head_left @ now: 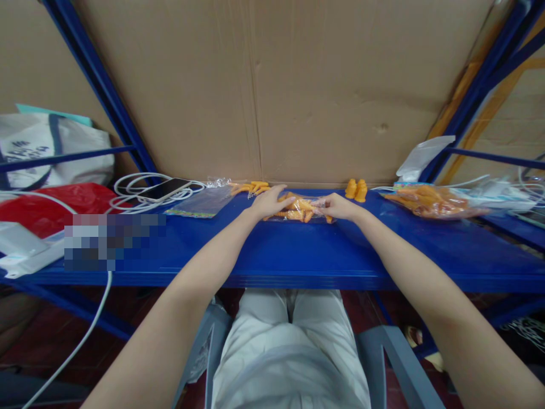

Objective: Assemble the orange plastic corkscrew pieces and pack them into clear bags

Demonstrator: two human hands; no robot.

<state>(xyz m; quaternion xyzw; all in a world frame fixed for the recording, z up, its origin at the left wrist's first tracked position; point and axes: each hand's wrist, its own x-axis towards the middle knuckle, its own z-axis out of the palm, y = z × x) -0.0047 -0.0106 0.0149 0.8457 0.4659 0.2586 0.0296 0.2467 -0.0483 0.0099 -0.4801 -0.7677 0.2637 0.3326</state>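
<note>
Centrally placed on the blue table [306, 250], toward its far side, a clear bag of orange pieces [300, 209] lies between my two bare hands. My left hand [269, 203] rests at its left part, thumb and fingers apart; my right hand [342, 207] touches its right end, fingers bent over the plastic, though I cannot tell whether they are clamped on it. No writing can be read on the bag from where I watch.

Just beyond my left hand are loose orange pieces [256, 186], beside a flat clear bag [198, 203] edged with a multicoloured strip too small to read. Farther left, a phone [167, 190] lies among coils of white cable [128, 184], near a red bag [63, 207]. At far left, a pale fabric bag [80, 150] carries dark lettering, blurred and partly hidden by a blue bar.

To the right of my right hand, small orange cones [360, 191] stand near the cardboard [298, 96]; well apart at right lies a filled orange bag [434, 200].
</note>
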